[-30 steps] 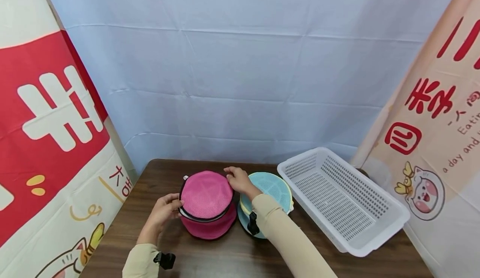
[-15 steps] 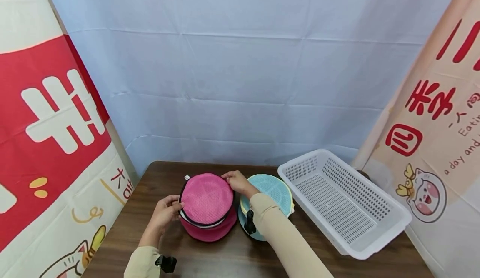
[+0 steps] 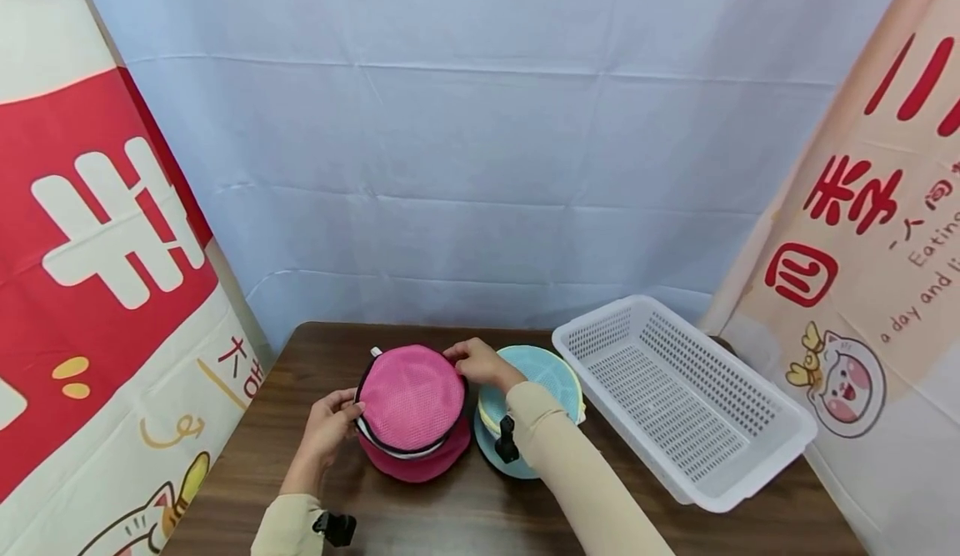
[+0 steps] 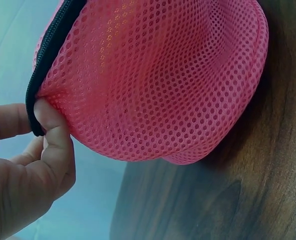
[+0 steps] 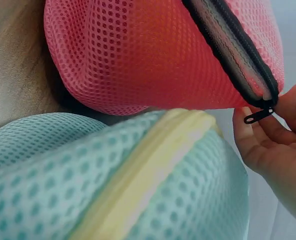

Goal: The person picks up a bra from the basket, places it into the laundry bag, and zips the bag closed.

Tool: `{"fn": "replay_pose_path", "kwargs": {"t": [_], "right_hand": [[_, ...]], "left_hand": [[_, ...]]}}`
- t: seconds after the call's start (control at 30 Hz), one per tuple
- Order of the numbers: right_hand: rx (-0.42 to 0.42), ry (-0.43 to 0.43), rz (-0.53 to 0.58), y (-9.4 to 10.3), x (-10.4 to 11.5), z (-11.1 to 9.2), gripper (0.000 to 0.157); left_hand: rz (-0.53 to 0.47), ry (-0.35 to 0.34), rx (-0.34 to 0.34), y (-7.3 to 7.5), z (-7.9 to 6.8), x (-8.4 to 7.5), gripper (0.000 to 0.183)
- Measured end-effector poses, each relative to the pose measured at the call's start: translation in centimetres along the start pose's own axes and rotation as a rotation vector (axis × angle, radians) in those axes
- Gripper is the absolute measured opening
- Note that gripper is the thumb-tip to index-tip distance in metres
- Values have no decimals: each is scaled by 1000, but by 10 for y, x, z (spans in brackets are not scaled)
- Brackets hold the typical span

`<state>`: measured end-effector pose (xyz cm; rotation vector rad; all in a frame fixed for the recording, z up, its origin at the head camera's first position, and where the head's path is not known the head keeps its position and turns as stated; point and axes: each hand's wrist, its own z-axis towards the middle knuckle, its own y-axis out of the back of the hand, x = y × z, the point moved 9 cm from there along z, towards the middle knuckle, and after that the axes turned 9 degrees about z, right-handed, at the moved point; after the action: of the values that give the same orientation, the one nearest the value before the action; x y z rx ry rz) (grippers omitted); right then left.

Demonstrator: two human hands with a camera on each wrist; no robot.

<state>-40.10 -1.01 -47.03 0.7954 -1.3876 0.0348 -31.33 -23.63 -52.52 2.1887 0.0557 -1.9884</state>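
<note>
A round pink mesh laundry bag (image 3: 411, 398) stands on the table, its top panel edged by a black zipper. At the bag's left side my left hand (image 3: 330, 424) pinches the zipper edge (image 4: 55, 42) between thumb and fingers. My right hand (image 3: 480, 363) grips the far right edge of the same bag, by the end of the zipper. In the right wrist view the black zipper pull (image 5: 258, 116) hangs between thumb and fingers, and the zipper beside it is parted, showing a pale strip (image 5: 228, 42).
Just right of the pink bag, a light blue mesh bag (image 3: 551, 373) with yellow trim (image 5: 148, 170) sits partly under my right forearm. A long white plastic basket (image 3: 772, 464) lies farther right on the brown wooden table (image 3: 420, 523). A pale blue cloth (image 3: 480, 164) hangs behind.
My right hand has shifted slightly left onto the pink bag's edge and its fingers have closed there. The bag's top has tilted a little; the left hand has kept its grip.
</note>
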Motion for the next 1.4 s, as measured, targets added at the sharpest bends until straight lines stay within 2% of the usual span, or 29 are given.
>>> {"fn": "replay_pose_path", "kwargs": {"t": [0.2, 0.3, 0.47, 0.5, 0.6, 0.77, 0.83, 0.97, 1.17, 1.2, 1.27, 1.4], "right_hand": [[-24, -33, 61, 5, -8, 1, 29], [-35, 10, 53, 7, -17, 8, 22], [-49, 55, 7, 8, -13, 7, 23], [-53, 30, -3, 8, -6, 1, 25], [-86, 55, -87, 8, 0, -4, 27], [-236, 108, -496, 11, 14, -13, 16], [-297, 123, -613, 11, 18, -16, 14], [-394, 178, -672, 10, 22, -20, 12], [-490, 288, -645, 12, 27, -27, 10], [-499, 299, -633, 12, 27, -27, 10], [-509, 303, -591, 13, 26, -28, 11], [-502, 311, -510, 12, 24, -28, 13]], "left_hand": [[6, -8, -19, 3, 0, -1, 33], [12, -27, -30, 4, 2, -4, 32], [23, -38, -51, 4, 3, -7, 30], [21, -31, -55, 4, 3, -6, 30], [26, -16, -64, 4, 2, -3, 30], [39, -18, -54, 3, -2, 0, 31], [49, -25, -47, 1, -2, 1, 30], [83, -25, -48, 1, -2, 3, 30], [128, -10, -46, 2, -5, 1, 31], [144, -13, -44, 1, -5, 0, 31], [238, -39, -47, 2, -5, -5, 30], [523, -124, -83, 6, -5, -17, 31]]}}
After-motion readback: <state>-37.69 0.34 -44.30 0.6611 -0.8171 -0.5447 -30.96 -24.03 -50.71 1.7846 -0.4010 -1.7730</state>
